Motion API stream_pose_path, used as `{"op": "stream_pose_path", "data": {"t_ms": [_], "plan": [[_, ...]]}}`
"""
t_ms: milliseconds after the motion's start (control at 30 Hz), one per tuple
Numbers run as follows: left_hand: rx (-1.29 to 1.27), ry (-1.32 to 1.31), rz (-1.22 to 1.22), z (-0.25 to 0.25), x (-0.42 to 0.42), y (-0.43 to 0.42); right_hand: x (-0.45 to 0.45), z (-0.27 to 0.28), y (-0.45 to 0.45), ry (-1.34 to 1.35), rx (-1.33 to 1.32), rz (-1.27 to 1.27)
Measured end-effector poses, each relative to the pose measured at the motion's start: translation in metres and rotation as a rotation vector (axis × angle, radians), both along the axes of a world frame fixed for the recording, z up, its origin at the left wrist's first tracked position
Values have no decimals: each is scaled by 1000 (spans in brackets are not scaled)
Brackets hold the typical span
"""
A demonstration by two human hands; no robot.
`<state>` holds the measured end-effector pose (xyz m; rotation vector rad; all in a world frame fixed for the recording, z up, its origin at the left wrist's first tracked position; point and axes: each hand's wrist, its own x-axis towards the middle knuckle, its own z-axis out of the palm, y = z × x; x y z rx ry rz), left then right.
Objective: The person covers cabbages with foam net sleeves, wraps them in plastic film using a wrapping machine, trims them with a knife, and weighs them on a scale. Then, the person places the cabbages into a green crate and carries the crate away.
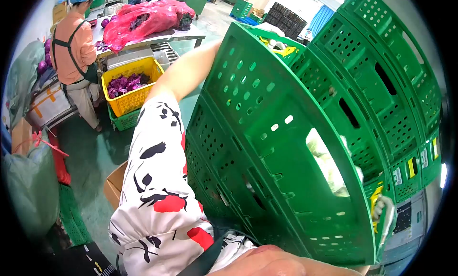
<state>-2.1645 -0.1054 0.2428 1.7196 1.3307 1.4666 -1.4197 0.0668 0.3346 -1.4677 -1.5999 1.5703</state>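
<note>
A large green crate [267, 128] is tilted up on its side close in front of me, its perforated wall facing the camera. My left arm reaches behind its upper edge, where my left hand [275, 43], in a pale glove, is closed round a yellow handle [287, 51]. At the lower right, my right hand [383, 210], also gloved, is closed on another yellow handle [374, 199] of this crate. Through the crate's long slot, pale rounded things [327, 164] show; what they are I cannot tell.
Green crates [358, 80] are stacked at the right. A yellow crate [129, 101] of purple leaves stands on a green one at the left. Beside it, a person [74, 51] in an apron faces a table [179, 36] bearing a pink bag [148, 20]. Plastic bags lie at far left.
</note>
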Motion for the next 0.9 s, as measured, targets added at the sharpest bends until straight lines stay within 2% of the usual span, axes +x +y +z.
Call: {"op": "stream_pose_path", "data": {"t_ms": [33,67,133,233,267,300,400,500,567,633,667,767,900], "plan": [[8,11,-9,-2,-3,1,-10,-10,-9,10,-9,-22],[-12,26,-21,-6,13,33,16,-28,30,15,-33,-35],[14,38,-38,-14,2,36,15,-37,24,33,-34,-55],[199,109,-85,-32,-14,13,18,-51,20,40,-36,-88],[107,-78,28,-38,-6,-23,16,-56,21,38,-40,-95],[119,-133,146,-42,3,-54,15,-61,22,37,-43,-102],[183,-141,370,-84,53,-131,9,-78,24,50,-45,-112],[102,-192,414,-135,115,-184,5,-97,22,66,-46,-116],[31,-213,463,-157,146,-197,4,-113,20,68,-47,-119],[-28,-264,671,-149,172,-197,0,-129,18,77,-45,-122],[29,-28,848,-171,161,-187,-2,-138,18,84,-44,-121],[88,5,1003,-171,174,-180,-11,-172,23,110,-49,-119],[166,-78,939,-192,163,-175,-23,-210,27,147,-61,-128]]}}
